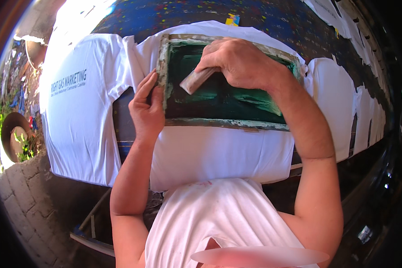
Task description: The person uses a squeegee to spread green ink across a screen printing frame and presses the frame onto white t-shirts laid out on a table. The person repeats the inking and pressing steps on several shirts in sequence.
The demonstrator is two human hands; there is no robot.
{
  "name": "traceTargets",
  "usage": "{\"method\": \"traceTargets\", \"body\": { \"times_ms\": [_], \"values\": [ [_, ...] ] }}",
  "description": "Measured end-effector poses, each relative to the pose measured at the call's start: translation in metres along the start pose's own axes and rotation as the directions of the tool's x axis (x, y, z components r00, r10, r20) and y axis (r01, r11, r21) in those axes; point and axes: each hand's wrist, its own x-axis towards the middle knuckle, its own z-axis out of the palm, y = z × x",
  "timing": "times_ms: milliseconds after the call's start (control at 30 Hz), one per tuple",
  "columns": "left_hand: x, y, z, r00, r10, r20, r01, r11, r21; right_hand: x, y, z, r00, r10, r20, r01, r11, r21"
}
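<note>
A screen printing frame (228, 123) with worn, paint-crusted edges lies on a white T-shirt (223, 149). Dark green ink smears cover its mesh (219, 105). My right hand (241, 62) reaches over the frame and grips a squeegee (196, 81) with a pale, stained handle. The squeegee is tilted over the left half of the mesh; its lower edge is partly hidden by the hand. Against the frame's left side rests my left hand (146, 107), its fingers along the outer edge and the thumb apart.
To the left lies a white T-shirt with dark print (78, 125). More white shirts (330, 107) line the long table on the right. Beyond the frame, the dark tabletop (192, 20) is speckled with paint, and a small yellow-and-blue item (232, 19) lies there.
</note>
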Motion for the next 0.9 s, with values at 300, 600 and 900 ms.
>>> {"method": "traceTargets", "body": {
  "times_ms": [300,600,900],
  "values": [
    [-0.003,0.0,-0.007,0.996,-0.09,0.005,0.09,0.993,-0.075,-0.1,0.046,-0.044,0.989,-0.097,0.108,0.103,0.994,-0.044],
    [-0.004,-0.003,-0.011,0.982,-0.186,0.036,0.189,0.959,-0.21,-0.213,0.007,-0.02,0.953,0.189,-0.237,-0.221,0.968,-0.12],
    [-0.001,-0.009,-0.005,0.991,-0.128,0.029,0.131,0.975,-0.182,-0.182,-0.044,-0.008,0.924,0.3,-0.235,-0.324,0.944,-0.069]
  ]
}}
